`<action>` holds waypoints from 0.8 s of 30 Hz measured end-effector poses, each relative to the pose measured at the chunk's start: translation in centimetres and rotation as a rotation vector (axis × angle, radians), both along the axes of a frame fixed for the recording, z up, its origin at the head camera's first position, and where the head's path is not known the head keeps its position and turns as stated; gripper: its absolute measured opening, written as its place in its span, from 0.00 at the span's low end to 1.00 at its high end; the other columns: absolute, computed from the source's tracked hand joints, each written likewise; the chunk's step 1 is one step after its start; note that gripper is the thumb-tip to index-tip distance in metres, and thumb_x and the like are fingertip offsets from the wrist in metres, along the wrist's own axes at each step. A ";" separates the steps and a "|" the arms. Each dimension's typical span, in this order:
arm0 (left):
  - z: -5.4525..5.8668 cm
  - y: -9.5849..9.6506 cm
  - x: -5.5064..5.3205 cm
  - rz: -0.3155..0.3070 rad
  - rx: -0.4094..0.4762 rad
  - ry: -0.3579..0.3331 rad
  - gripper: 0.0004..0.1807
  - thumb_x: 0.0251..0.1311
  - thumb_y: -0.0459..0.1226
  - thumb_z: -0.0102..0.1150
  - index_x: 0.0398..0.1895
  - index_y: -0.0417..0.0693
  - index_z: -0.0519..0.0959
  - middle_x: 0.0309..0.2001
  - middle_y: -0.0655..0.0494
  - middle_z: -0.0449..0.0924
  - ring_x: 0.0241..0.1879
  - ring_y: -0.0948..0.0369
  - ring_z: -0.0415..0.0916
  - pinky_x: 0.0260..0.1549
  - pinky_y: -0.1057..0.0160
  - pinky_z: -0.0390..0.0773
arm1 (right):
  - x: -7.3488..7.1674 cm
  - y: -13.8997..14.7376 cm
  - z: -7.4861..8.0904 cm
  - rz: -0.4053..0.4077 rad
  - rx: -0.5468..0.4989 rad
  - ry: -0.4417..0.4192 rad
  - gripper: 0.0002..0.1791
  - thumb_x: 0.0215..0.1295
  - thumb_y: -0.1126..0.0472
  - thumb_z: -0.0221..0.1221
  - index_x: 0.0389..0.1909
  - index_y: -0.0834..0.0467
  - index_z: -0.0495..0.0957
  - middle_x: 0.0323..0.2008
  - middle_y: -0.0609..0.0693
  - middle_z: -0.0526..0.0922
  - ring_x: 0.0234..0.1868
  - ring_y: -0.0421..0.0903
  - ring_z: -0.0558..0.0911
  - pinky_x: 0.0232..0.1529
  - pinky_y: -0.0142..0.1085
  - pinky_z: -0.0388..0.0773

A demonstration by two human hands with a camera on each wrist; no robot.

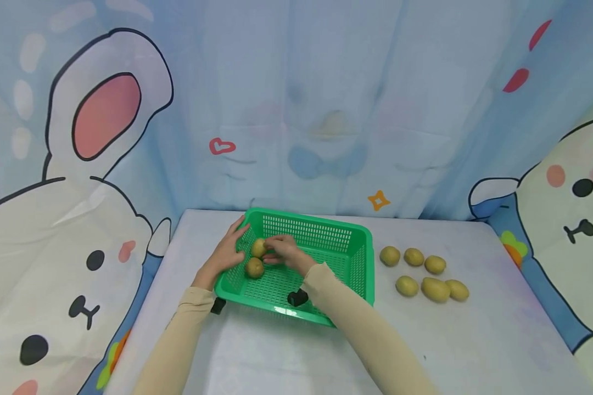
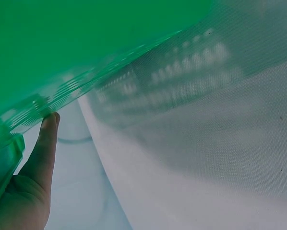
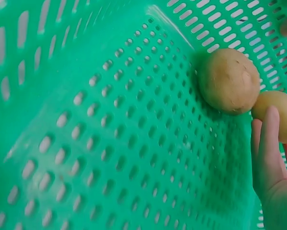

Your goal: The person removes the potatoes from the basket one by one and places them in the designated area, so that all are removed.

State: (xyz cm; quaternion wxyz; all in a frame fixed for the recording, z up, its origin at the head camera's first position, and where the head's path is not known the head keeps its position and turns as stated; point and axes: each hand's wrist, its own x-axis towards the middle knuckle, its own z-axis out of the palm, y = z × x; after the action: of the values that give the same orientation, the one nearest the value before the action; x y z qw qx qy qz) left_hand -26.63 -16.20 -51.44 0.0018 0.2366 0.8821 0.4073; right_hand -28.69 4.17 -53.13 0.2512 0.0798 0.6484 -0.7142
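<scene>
A green plastic basket [image 1: 368, 263] with slotted walls stands on the table. My left hand [image 1: 224, 252] grips its left rim; in the left wrist view one finger [image 2: 48, 143] reaches up against the outer wall. Two potatoes lie inside at the left end. My right hand [image 1: 289, 253] reaches into the basket and holds the farther potato [image 1: 259, 248] by its fingertips. Right beside it, the nearer potato [image 1: 254, 267] rests on the perforated floor [image 3: 129, 143], untouched by the fingers.
Several loose potatoes [image 1: 435, 289] lie in two rough rows on the white table [image 1: 474, 340], right of the basket. A blue cartoon-print curtain [image 1: 336, 109] hangs behind the table. Small black wrist-worn devices [image 1: 297, 298] show near both cuffs.
</scene>
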 end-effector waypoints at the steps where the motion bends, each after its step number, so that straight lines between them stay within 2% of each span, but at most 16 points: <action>1: 0.0 0.0 0.0 -0.001 -0.002 0.001 0.46 0.41 0.25 0.46 0.73 0.31 0.58 0.78 0.42 0.41 0.75 0.43 0.44 0.49 0.48 0.66 | 0.0 0.3 0.1 0.005 -0.010 -0.003 0.21 0.69 0.64 0.57 0.59 0.69 0.74 0.52 0.65 0.75 0.38 0.56 0.86 0.40 0.41 0.83; 5: 0.0 0.1 0.0 -0.002 -0.005 0.021 0.45 0.41 0.26 0.46 0.73 0.29 0.58 0.78 0.39 0.42 0.75 0.41 0.44 0.51 0.47 0.66 | 0.4 1.6 1.1 0.020 -0.015 0.002 0.22 0.69 0.65 0.57 0.62 0.68 0.72 0.54 0.65 0.75 0.44 0.59 0.85 0.40 0.39 0.82; 9: 0.1 0.0 0.1 -0.005 0.006 0.014 0.45 0.41 0.25 0.46 0.73 0.30 0.58 0.78 0.40 0.42 0.75 0.41 0.43 0.51 0.46 0.66 | 0.8 3.4 2.3 0.041 -0.016 0.013 0.23 0.70 0.65 0.55 0.64 0.67 0.70 0.58 0.66 0.72 0.53 0.64 0.81 0.42 0.38 0.82; 12: 0.2 0.1 0.1 -0.008 0.008 0.011 0.45 0.41 0.25 0.46 0.73 0.30 0.57 0.78 0.41 0.41 0.75 0.41 0.43 0.52 0.46 0.65 | 1.0 5.0 3.2 0.055 -0.021 0.015 0.23 0.71 0.65 0.55 0.65 0.66 0.70 0.59 0.66 0.72 0.56 0.65 0.78 0.42 0.38 0.82; 17: 0.0 0.0 0.2 -0.012 -0.003 0.019 0.45 0.41 0.25 0.46 0.73 0.29 0.57 0.78 0.39 0.42 0.75 0.39 0.43 0.51 0.45 0.65 | 1.8 7.5 4.7 0.083 -0.022 0.030 0.24 0.72 0.64 0.54 0.67 0.65 0.68 0.61 0.65 0.71 0.56 0.64 0.79 0.48 0.43 0.80; 21: 0.0 0.0 0.3 -0.002 -0.005 -0.003 0.45 0.41 0.25 0.45 0.73 0.30 0.57 0.78 0.39 0.41 0.75 0.40 0.43 0.50 0.46 0.65 | 3.0 9.7 6.3 0.093 -0.038 0.046 0.26 0.73 0.63 0.53 0.69 0.64 0.66 0.64 0.65 0.69 0.55 0.60 0.81 0.57 0.49 0.74; 24: 0.1 0.2 0.2 -0.001 0.007 -0.010 0.45 0.41 0.25 0.45 0.73 0.30 0.57 0.78 0.40 0.41 0.75 0.40 0.42 0.49 0.46 0.65 | 3.9 11.9 7.4 0.083 -0.045 0.077 0.26 0.74 0.62 0.52 0.70 0.64 0.64 0.64 0.65 0.68 0.53 0.57 0.82 0.58 0.50 0.73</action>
State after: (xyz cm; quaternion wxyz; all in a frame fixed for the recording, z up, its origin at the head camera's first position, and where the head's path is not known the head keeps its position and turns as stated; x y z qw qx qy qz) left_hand -26.41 -15.98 -51.37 0.0058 0.2351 0.8805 0.4116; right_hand -24.74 16.08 -45.76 0.2571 0.0198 0.6442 -0.7201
